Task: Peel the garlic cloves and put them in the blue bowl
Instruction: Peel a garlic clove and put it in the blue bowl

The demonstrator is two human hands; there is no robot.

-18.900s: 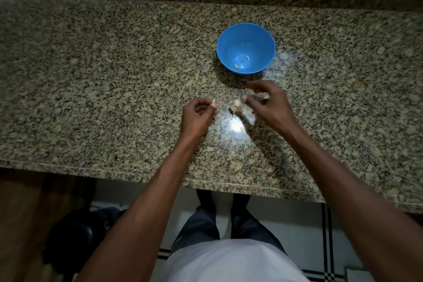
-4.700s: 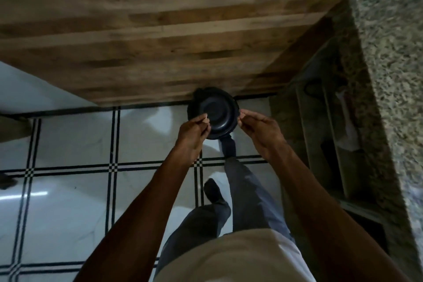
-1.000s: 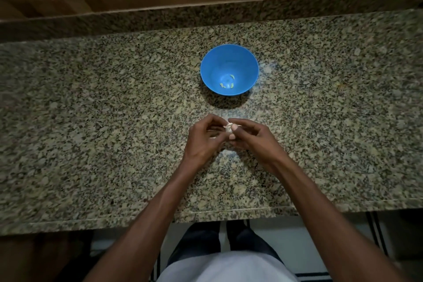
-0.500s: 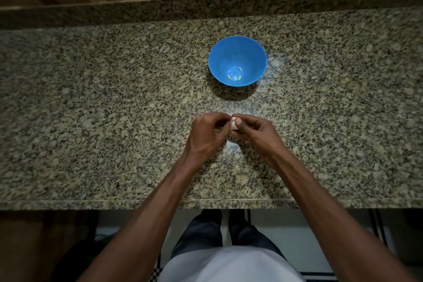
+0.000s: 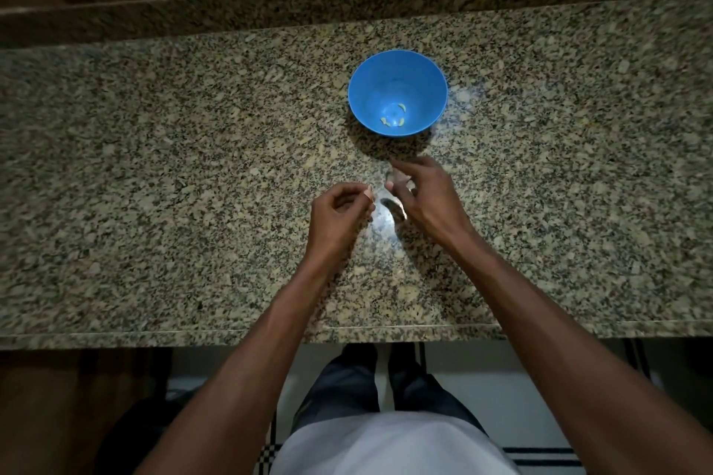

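Garlic cloves [image 5: 393, 116], three peeled pieces, lie in the blue bowl [image 5: 430, 89] at 12 o'clock on the table [image 5: 154, 166]. Left hand [image 5: 339, 218] pinches a pale scrap [image 5: 369, 191]. Right hand [image 5: 424, 195] is blurred; whether its curled fingers grip anything cannot be told. Nothing lies between hands and bowl.

The blue bowl [image 5: 397, 93] is standing alone toward the far edge of the granite counter [image 5: 154, 166], its mouth lying open from above. Bare stone is stretching to the left and right edges and lying between the bowl and the near edge, where the left hand [image 5: 339, 216] and right hand [image 5: 424, 193] are hovering.
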